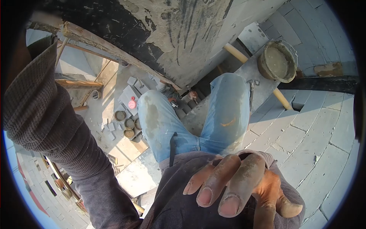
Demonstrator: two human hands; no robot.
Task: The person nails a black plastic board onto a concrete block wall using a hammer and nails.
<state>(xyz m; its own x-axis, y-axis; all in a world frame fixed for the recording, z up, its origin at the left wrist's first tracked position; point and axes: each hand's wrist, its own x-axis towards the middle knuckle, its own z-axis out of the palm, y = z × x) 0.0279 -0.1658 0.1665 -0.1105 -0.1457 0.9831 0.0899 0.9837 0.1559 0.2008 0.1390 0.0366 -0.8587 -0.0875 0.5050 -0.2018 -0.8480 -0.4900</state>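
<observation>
My right hand (pixel 236 187) is close to the camera at the lower middle, in front of my dark top. Its dusty fingers hang bent and apart, and nothing shows in them. My left arm, in a dark ribbed sleeve (pixel 84 152), reaches up along the left side; the hand is beyond the picture. Below me are my legs in stained blue jeans (pixel 227 103). Beyond the right knee, a bucket of grey mortar (pixel 276 61) stands on a grey plank (pixel 244 72), with a hammer (pixel 252 86) near the knee.
A wall with patchy plaster (pixel 190 34) rises ahead. Far below, another person's hand (pixel 193 94) shows near round containers (pixel 129 124) and a pink-red object (pixel 132 103). Grey block walls (pixel 316 129) stand right; a wooden beam (pixel 78 84) lies left.
</observation>
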